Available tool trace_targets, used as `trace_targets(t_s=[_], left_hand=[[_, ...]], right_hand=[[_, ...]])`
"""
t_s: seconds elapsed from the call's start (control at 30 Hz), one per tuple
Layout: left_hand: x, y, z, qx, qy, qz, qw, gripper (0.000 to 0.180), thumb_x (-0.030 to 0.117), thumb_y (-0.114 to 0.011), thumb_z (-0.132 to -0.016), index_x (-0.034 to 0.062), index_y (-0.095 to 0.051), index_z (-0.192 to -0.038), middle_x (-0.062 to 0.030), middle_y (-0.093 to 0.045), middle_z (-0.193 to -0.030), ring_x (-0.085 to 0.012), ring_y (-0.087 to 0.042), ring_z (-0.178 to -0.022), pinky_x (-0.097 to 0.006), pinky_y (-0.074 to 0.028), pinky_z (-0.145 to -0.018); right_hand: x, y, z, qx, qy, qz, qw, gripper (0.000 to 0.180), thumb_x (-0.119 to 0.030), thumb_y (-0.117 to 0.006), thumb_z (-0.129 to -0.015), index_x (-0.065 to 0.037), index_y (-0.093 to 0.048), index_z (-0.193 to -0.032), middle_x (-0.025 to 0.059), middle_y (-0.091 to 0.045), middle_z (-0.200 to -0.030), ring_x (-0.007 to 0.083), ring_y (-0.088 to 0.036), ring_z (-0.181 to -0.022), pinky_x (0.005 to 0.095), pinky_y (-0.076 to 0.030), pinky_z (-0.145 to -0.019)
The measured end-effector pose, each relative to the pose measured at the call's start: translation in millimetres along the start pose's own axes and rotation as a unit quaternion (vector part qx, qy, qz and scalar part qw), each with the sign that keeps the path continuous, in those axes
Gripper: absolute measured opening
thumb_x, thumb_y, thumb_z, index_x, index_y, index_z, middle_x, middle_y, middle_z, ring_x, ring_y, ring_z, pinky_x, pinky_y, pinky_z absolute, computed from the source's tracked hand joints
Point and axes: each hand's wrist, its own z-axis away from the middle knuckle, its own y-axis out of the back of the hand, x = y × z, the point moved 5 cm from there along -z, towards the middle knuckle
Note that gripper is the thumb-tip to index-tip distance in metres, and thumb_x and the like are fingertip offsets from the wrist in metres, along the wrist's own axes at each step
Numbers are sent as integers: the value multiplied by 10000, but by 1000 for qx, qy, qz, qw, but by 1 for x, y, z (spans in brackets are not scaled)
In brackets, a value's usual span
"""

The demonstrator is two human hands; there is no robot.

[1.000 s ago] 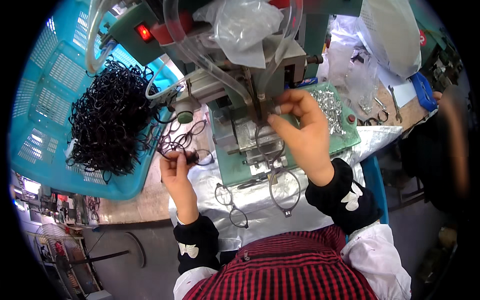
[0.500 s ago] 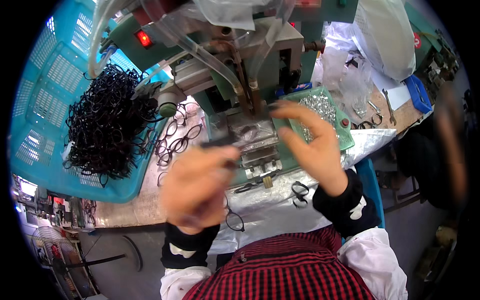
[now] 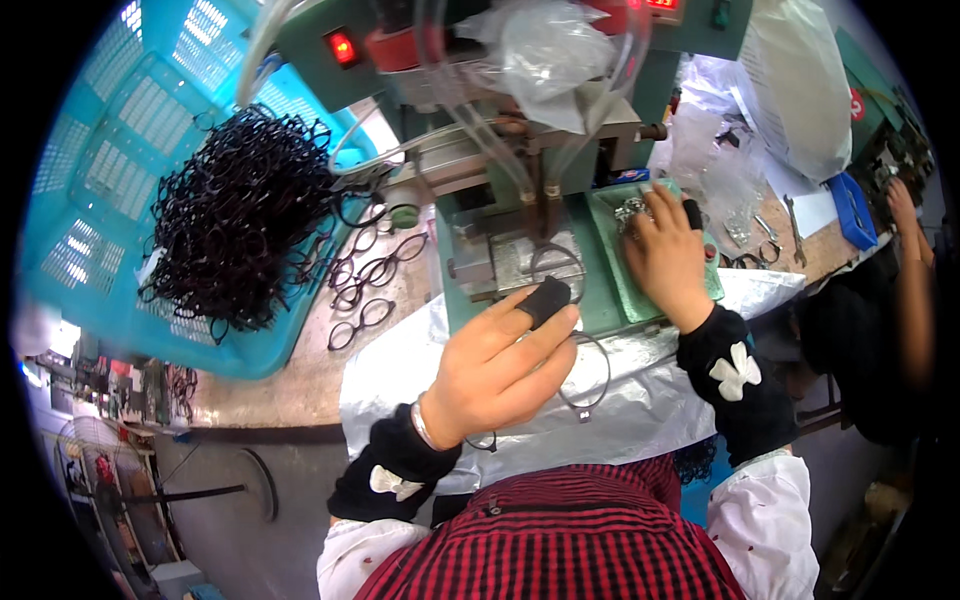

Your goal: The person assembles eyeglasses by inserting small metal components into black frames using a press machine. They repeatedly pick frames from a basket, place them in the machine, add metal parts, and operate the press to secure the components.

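Pinched in my left hand (image 3: 500, 375) is a thin black round eyeglass frame (image 3: 608, 375). One of its rims hangs at the right of my fingers, and another ring shows above them over the machine's metal block (image 3: 510, 262). A black finger sleeve covers one fingertip of this hand. My right hand (image 3: 668, 262) is over the green tray (image 3: 612, 285), its bent fingers apart and their tips among the small shiny metal parts (image 3: 628, 212). A black sleeve is on one finger there too. Whether those fingertips hold a part is hidden.
A blue basket (image 3: 95, 255) heaped with black eyeglass frames (image 3: 235, 220) stands at left. Loose frames (image 3: 372, 270) lie beside it. The green machine (image 3: 300, 50), with clear hoses, stands ahead. A wrench (image 3: 795, 230) and a small blue box (image 3: 852, 210) are at right.
My left hand has moved right and up, bringing the eyeglass frame before the machine block. My right hand has left the block for the tray of metal parts. The view has shifted slightly.
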Motion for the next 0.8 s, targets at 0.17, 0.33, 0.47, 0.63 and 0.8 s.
trace_targets(t_s=[0.17, 0.33, 0.47, 0.63, 0.8], left_hand=[[28, 64, 56, 47, 139, -134, 980, 219, -9, -724, -688, 54, -721, -898, -152, -716, -1094, -307, -685, -841, -468, -572, -842], [27, 190, 88, 275, 296, -356, 843, 197, -21, -540, -962, -57, -619, -1138, -212, -656, -1178, -285, -628, -1095, -375, -477, -1011], [-20, 194, 86, 135, 363, -328, 862, 143, -52, -626, -903, -29, -688, -1029, -123, -679, -1151, -241, -639, -1069, -350, -483, -955], [-93, 119, 144, -130, 423, -355, 824, 214, 43, -755, -735, 39, -712, -945, -117, -625, -1024, -339, -558, -1003, -419, -465, -861], [-129, 92, 219, -151, 475, -409, 764, 200, 58, -734, -727, 26, -694, -921, -123, -599, -1011, -349, -540, -1040, -421, -457, -871]], right_hand=[[18, 13, 10, 102, -35, -97, 989, 152, -75, -720, -822, -30, -679, -961, 133, -683, -1130, 321, -637, -1093, 412, -509, -880], [63, -4, 59, 196, -328, -561, 734, 199, -113, -622, -990, 24, -678, -1123, 83, -713, -1045, 149, -657, -948, 276, -506, -868], [58, -29, 41, 236, -318, -580, 712, 198, -113, -612, -995, 6, -681, -1138, 57, -702, -996, 121, -633, -868, 238, -489, -804], [30, -30, -1, 193, -321, -625, 685, 188, -82, -643, -969, 6, -704, -1124, 34, -700, -958, 99, -616, -840, 224, -476, -774], [26, 10, 26, 142, -310, -474, 812, 193, -62, -676, -932, 17, -712, -1105, 44, -711, -995, 105, -631, -896, 225, -481, -821]])
